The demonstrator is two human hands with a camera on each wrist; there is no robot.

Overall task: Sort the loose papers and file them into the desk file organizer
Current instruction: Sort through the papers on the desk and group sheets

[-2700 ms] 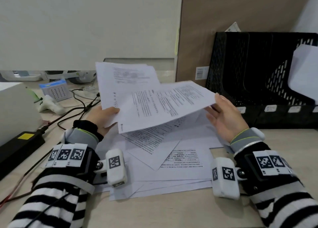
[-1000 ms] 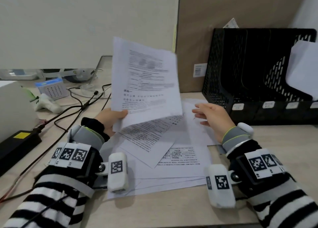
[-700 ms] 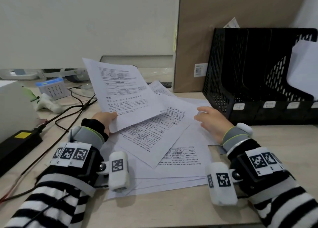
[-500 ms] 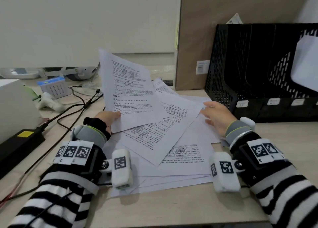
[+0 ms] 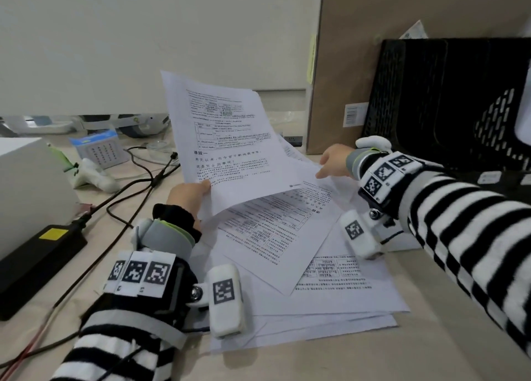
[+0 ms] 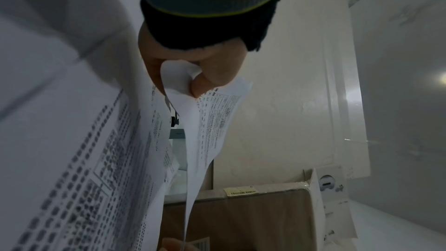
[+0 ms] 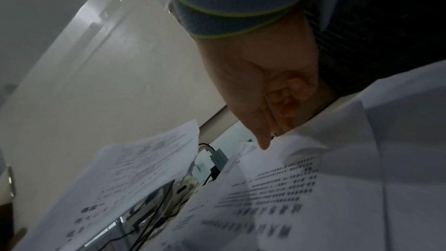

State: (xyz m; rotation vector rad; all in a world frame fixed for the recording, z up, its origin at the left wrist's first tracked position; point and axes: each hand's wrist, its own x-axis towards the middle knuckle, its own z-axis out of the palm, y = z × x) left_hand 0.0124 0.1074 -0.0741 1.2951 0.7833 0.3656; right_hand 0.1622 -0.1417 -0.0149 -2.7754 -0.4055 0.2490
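Right hand (image 5: 334, 162) now farther across papers (image 5: 330, 288)

Left hand (image 5: 188, 194) pinching; right hand (image 5: 334, 162) fingers curled, reaching.

We wear a black-and-white striped knit sleeve (image 5: 471, 237) on each arm. Each wrist has a grey band edged in yellow-green (image 5: 169, 237) over a black cuff (image 5: 175, 214). Behind the left hand (image 5: 186, 194) and the right hand (image 5: 334, 162), black mounts carry white plates printed with square black-and-white markers (image 5: 138, 273). A rounded white camera pod (image 5: 225, 294), also bearing a marker, is bolted to each mount.
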